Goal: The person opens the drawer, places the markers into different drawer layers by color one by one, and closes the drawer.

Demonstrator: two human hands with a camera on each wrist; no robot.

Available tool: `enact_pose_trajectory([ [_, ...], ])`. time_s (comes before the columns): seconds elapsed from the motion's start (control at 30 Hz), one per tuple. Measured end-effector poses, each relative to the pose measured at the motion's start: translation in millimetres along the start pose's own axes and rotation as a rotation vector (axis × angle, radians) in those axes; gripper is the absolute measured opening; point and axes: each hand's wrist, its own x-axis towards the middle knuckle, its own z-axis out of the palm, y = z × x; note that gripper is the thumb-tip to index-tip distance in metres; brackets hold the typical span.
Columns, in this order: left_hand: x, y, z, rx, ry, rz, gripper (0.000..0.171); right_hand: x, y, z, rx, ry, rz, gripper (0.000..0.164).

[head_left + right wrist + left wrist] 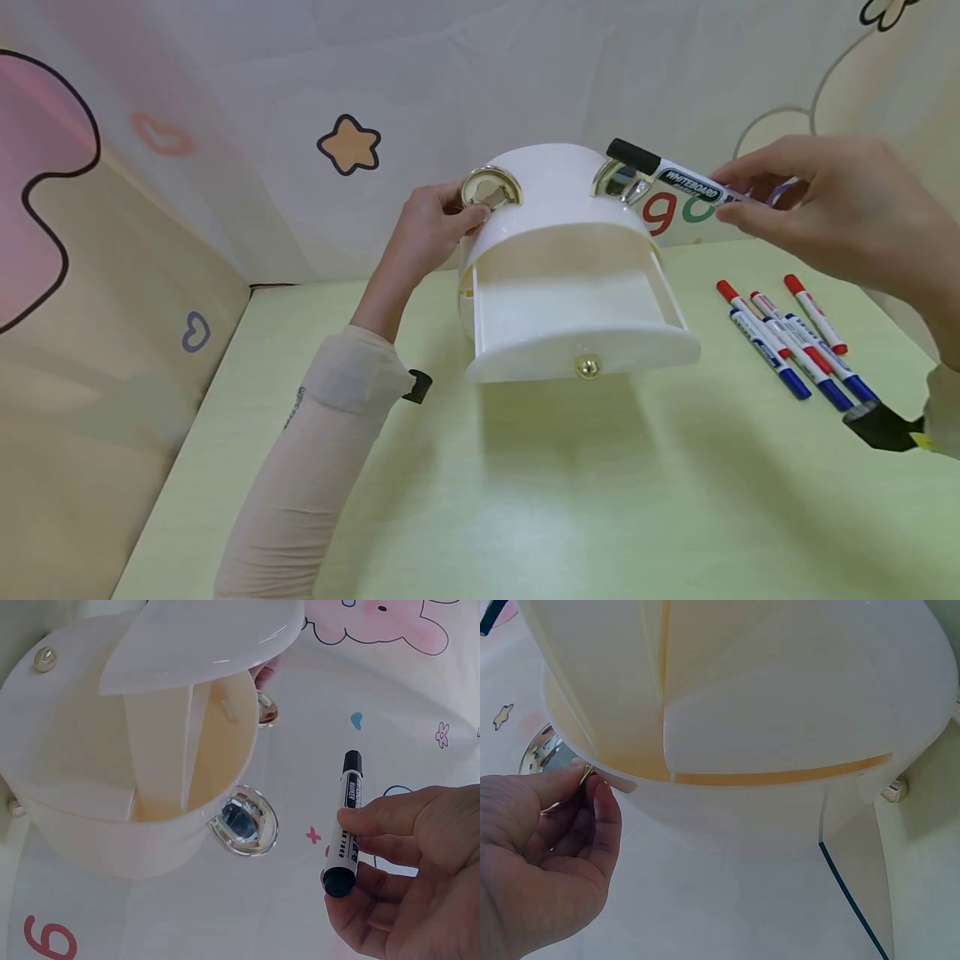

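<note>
A rounded white plastic drawer box with gold-rimmed, ear-like rings is at the centre in the head view. Its drawer is pulled out toward me, showing a bare inside and a small gold knob on the front. My left hand pinches the left gold ring between thumb and fingers. To the right of the box, my right hand grips a black whiteboard marker. The marker's black cap overlaps the right gold ring in the head view; the right wrist view shows marker and ring apart.
Several red and blue markers lie in a loose group on the pale green table, right of the box. A printed cloth backdrop stands behind the table. Black straps show at both sleeves.
</note>
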Motion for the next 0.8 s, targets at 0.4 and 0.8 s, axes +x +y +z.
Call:
enact_pose_trajectory([
  [0.4, -0.3, -1.7, 0.9, -0.016, 0.008, 0.004, 0.023, 1.0, -27.8, 14.3, 0.009, -0.054, -0.129, 0.024],
  [0.8, 0.4, -0.9, 2.3, -0.022, 0.008, 0.01, 0.024, 5.5, -38.2, 27.0, 0.041, -0.21, -0.128, 0.024],
])
